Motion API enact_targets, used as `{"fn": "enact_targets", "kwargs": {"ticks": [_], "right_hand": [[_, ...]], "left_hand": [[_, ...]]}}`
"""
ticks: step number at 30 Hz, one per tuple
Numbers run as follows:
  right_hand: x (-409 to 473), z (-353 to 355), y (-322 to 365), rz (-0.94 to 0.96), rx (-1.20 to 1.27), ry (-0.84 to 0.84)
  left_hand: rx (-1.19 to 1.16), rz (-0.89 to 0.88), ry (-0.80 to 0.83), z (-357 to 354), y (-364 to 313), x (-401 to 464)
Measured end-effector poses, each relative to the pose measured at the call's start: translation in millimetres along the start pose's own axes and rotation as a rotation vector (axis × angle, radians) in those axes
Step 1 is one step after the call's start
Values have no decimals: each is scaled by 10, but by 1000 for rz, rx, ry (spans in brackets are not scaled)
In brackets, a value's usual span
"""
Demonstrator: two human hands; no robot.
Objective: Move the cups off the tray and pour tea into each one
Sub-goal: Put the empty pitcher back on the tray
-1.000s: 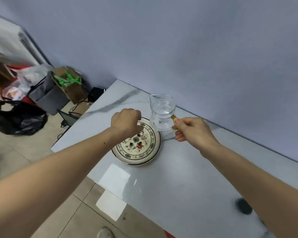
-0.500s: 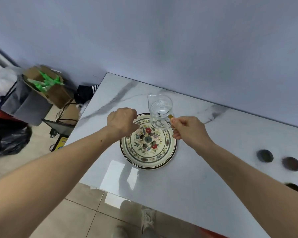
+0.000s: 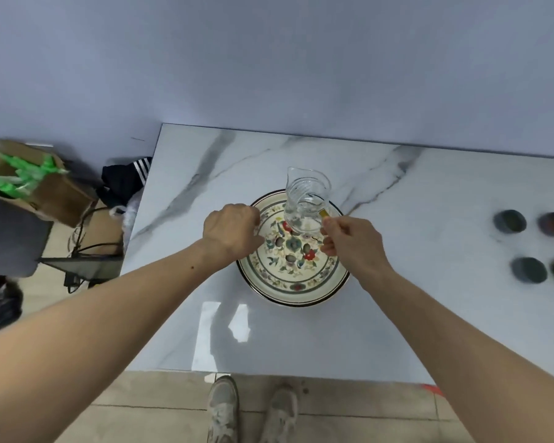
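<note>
Head view: marble table (image 3: pixel 429 330) against blue wall (image 3: pixel 269 59), right hand (image 3: pixel 352 241) grip around pitcher (image 3: pixel 304 199), left hand (image 3: pixel 231 228) fisted.

We see both forearms bare to the frame's edge — no sleeves, watch or rings on the left hand (image 3: pixel 229 230) or the right hand (image 3: pixel 352 243). A small dark mole marks the left forearm. Below, a pair of worn grey-white lace-up sneakers (image 3: pixel 223 407) — scuffed, grubby.

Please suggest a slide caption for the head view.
Right hand holds glass pitcher over floral tray; four dark cups sit aside on marble table.
</note>
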State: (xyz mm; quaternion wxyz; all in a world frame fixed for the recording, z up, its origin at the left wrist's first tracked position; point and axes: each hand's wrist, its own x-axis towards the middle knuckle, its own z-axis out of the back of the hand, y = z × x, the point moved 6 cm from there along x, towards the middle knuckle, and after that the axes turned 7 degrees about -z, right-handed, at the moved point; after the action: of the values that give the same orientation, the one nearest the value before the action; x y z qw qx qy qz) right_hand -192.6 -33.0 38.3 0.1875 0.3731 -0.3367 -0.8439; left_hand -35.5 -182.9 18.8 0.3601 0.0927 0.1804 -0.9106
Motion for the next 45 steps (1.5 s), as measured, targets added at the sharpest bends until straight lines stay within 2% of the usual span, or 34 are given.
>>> {"fn": "enact_targets", "kwargs": {"ticks": [13, 35, 45], "right_hand": [[-69, -487, -590, -44, 76, -33], [-37, -662, -750, -77, 127, -10], [-113, -701, -768, -105, 74, 25]], "left_hand": [[47, -95, -12, -543, 42, -54], [79, -122, -10, -562, -2, -50], [87, -120, 31, -551, -68, -63]]}}
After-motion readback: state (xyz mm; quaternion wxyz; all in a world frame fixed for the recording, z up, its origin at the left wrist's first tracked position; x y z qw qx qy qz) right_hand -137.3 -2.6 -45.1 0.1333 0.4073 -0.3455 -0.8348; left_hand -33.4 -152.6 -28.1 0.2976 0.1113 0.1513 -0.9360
